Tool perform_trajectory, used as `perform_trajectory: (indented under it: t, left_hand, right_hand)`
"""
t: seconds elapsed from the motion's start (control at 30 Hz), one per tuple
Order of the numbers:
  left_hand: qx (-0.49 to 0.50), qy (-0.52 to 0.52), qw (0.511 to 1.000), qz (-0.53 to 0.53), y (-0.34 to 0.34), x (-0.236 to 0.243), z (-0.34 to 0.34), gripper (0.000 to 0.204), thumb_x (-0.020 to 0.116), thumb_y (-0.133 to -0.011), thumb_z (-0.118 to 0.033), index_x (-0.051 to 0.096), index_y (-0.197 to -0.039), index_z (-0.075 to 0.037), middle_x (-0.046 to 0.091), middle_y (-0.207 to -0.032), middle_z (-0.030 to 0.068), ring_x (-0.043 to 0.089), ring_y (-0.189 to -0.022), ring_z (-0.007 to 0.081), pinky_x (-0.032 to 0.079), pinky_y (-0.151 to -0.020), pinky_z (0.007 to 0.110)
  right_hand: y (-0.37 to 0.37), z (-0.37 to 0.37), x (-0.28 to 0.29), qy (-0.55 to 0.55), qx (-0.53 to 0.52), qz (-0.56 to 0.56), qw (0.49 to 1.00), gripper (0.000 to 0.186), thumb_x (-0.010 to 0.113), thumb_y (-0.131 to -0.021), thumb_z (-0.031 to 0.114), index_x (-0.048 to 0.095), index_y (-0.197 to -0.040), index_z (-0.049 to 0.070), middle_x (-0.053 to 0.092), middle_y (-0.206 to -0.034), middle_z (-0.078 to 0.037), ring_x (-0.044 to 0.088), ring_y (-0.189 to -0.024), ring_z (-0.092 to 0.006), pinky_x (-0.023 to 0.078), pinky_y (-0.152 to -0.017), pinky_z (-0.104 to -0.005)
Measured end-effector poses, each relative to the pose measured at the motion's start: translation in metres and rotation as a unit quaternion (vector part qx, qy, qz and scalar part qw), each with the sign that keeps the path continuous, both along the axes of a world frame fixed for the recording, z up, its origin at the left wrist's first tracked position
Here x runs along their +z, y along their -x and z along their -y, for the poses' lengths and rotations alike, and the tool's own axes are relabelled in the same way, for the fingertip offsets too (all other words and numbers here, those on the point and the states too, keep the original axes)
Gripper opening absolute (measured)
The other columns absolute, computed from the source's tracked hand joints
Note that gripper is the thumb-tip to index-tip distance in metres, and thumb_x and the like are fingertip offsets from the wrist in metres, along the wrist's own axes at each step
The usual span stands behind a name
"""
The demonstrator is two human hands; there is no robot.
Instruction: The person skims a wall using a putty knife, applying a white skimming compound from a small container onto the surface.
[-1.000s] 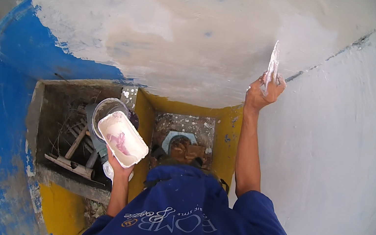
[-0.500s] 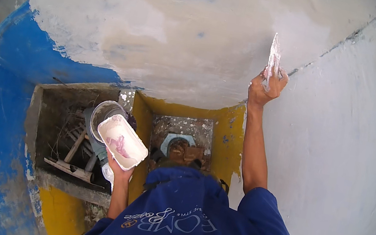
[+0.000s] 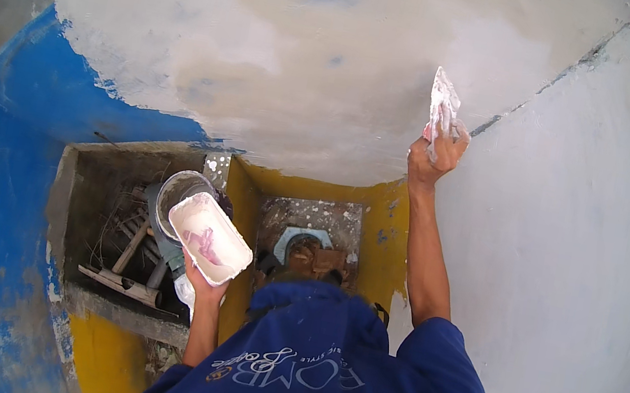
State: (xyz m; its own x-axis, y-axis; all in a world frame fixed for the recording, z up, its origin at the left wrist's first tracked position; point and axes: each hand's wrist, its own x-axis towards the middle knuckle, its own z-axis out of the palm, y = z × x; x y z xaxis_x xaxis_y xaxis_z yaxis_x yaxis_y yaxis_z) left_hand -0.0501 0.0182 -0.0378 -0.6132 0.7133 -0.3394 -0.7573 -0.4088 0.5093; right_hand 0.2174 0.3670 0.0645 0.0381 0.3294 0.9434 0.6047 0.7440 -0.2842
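My left hand grips the near end of a white rectangular tub, its inside smeared with white and pinkish paste. Up at the right, the fingers of my right hand are closed on a putty knife coated in white paste, its pointed corner upward. The knife is close to the corner where the patchy cream wall meets the pale grey wall; whether it touches the surface I cannot tell. Traces of paste show on the right fingers.
Behind the tub a grey bucket stands at a concrete basin holding sticks and pipe pieces. Low yellow walls flank a squat toilet with brown debris below me. Blue wall lies left. A dark crack runs along the corner.
My right hand has moved a little left and down, and the putty knife has turned to show more of its face. The tub stays nearly in place in my left hand.
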Motion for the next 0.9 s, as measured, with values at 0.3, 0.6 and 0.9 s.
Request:
perform_trajectory:
  t: [0.3,0.6,0.9]
  left_hand:
    - [-0.045,-0.053,0.994,0.085,0.001,0.011,-0.003,0.05,0.045,-0.095,-0.041,0.039,-0.138,-0.015,0.046,-0.135,0.0055,0.045,-0.123,0.0273,0.036,-0.105,0.051]
    - [-0.04,-0.031,0.999,0.015,0.002,0.006,-0.006,0.049,0.045,-0.095,-0.042,0.041,-0.137,-0.016,0.049,-0.132,0.0064,0.047,-0.12,0.0268,0.036,-0.105,0.051]
    - [-0.046,-0.047,0.995,0.08,0.0,0.007,-0.004,0.055,0.045,-0.094,-0.046,0.04,-0.137,-0.014,0.048,-0.133,0.0077,0.047,-0.121,0.0286,0.036,-0.104,0.052]
  right_hand:
    - [0.02,0.036,-0.046,0.134,0.041,0.121,0.983,0.046,0.056,-0.059,0.003,0.07,-0.103,0.006,0.068,-0.103,-0.01,0.056,-0.1,-0.0337,0.043,-0.089,-0.0435]
    - [0.002,-0.016,0.092,-0.034,-0.053,-0.044,0.997,0.051,0.054,-0.057,-0.005,0.07,-0.104,0.006,0.07,-0.099,-0.007,0.055,-0.094,-0.0322,0.046,-0.081,-0.0395]
    - [0.033,0.019,0.046,0.047,0.036,0.074,0.996,0.049,0.052,-0.058,-0.009,0.07,-0.102,0.003,0.069,-0.093,-0.009,0.057,-0.091,-0.0318,0.048,-0.08,-0.038]
